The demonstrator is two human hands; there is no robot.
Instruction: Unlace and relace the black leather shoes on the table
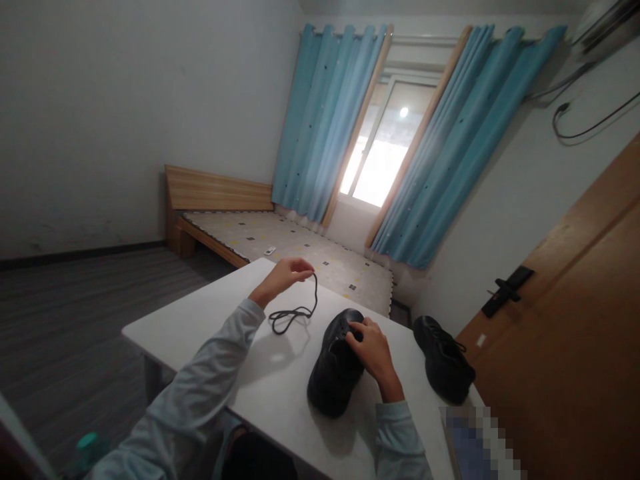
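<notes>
At lower centre, the left hand pinches a thin black cord lace while the half-curled right hand grips a chunky black shoe, lace-handling likely needing fingertip precision next.

No text, label, brand, number or sign can be read anywhere in this view.
</notes>
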